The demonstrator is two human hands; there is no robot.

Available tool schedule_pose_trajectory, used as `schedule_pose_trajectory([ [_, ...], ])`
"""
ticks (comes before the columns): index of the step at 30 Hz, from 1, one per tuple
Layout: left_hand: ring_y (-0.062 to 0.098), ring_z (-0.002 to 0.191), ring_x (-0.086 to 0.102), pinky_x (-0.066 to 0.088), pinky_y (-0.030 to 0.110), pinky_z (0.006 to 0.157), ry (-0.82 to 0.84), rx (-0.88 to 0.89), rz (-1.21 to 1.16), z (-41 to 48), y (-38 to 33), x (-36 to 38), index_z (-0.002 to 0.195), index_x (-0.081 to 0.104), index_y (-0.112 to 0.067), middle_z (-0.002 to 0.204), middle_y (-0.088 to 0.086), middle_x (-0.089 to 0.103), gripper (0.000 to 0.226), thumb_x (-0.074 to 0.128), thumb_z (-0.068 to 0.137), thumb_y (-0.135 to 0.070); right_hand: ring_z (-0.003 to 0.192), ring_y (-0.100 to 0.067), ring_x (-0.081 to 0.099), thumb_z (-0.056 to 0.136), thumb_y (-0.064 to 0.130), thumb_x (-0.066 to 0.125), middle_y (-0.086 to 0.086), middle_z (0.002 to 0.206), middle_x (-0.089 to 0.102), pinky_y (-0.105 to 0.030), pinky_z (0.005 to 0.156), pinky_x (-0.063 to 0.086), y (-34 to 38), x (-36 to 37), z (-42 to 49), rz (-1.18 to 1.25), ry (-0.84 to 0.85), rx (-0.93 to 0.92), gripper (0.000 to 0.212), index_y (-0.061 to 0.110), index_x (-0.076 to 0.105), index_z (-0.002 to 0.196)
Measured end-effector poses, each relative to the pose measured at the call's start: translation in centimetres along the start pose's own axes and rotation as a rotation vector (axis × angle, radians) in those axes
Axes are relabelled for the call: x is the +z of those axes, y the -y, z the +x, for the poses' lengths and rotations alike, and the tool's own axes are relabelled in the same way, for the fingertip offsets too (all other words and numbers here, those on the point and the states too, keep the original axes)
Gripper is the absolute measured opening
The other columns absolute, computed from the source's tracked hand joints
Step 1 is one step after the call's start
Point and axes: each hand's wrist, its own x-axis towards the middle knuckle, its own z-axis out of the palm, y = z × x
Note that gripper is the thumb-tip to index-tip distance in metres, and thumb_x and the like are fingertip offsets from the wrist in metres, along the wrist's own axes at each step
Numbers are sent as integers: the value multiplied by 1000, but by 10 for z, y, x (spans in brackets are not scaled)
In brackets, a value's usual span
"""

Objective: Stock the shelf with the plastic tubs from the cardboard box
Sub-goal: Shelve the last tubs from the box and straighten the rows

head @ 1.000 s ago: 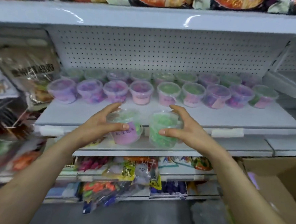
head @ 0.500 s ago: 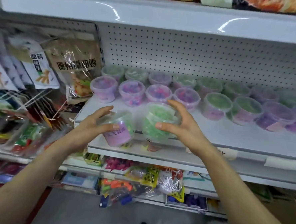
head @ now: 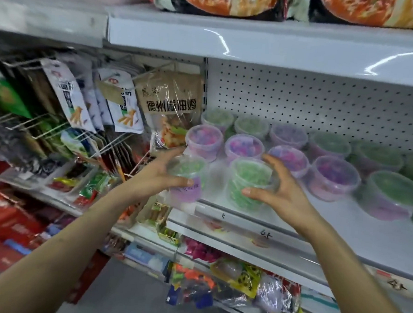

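Front strip: bare white metal shelf (head: pixel 342 213), centre right, open before the tubs.
Back: two rows of clear lidded plastic tubs (head: pixel 334 178) fill it.
Left end: hanging brown snack packet (head: pixel 171 105) crowds the edge.
Front left corner: left hand (head: pixel 156 175) grips a purple-labelled green-filled tub (head: pixel 187 179), right hand (head: pixel 285 195) a green-filled clear tub (head: pixel 250 180).
Overhead: glossy white upper shelf (head: pixel 280 47); open gap above the lids.

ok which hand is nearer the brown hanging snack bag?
Left. The left hand, gripping the purple-label tub, is just below the brown bag. The right hand, gripping the green tub, is farther right, beyond both tubs.
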Motion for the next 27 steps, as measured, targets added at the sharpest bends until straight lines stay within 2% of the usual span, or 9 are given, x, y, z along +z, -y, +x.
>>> schedule_pose_trajectory([
  [4,6,141,43,39,41,119,73,53,79,25,13,-13,159,33,-33,155,-16,43,110,95,69,-44,142,1,43,61,68,87,20,156,43,-34,121,37,0,13,-1,8,-117,49,106,43,41,153],
  [7,9,147,37,36,38,121,113,105,89,37,23,-22,160,30,-34,161,-13,34,111,95,70,-41,135,10,46,59,69,88,25,151,47,-28,113,41,8,25,-6,19,-173,76,105,45,44,151],
  [9,8,147,35,33,35,122,148,123,92,41,32,-27,160,29,-35,157,-14,34,111,95,70,-41,132,7,50,61,65,91,25,148,50,-28,109,44,12,36,-13,34,-186,96,101,46,45,149],
  [12,5,145,35,29,30,123,181,169,107,49,39,-33,160,30,-34,156,-13,34,111,94,70,-43,123,11,55,69,45,93,20,143,54,-14,98,50,16,51,-20,53,-251,110,94,39,46,150],
  [14,6,145,36,28,29,122,193,201,132,52,42,-37,159,29,-34,157,-10,34,113,94,68,-45,117,17,55,70,40,91,20,140,55,-3,88,47,21,63,-21,58,-286,112,92,36,46,149],
  [19,7,142,30,25,26,118,199,261,185,53,49,-39,161,21,-35,157,-7,24,119,94,69,-46,119,17,54,68,44,95,21,140,56,-1,90,43,31,84,-21,37,-330,115,90,40,47,145],
  [21,7,144,26,23,26,118,204,264,175,53,51,-42,162,17,-36,159,-9,19,121,93,69,-50,123,14,54,68,48,93,20,142,56,-4,94,44,33,87,-20,26,-333,112,93,38,46,148],
  [23,8,147,25,24,29,120,204,277,162,51,54,-43,161,18,-40,160,-11,18,119,92,69,-54,129,7,53,67,50,91,17,145,55,-16,104,46,35,87,-20,17,-329,111,96,38,44,151],
  [27,7,145,30,27,33,123,166,295,154,49,54,-41,157,22,-45,159,-11,24,110,89,70,-54,133,0,53,63,58,89,19,146,54,-36,113,47,38,76,-19,2,-324,117,97,43,44,149],
])
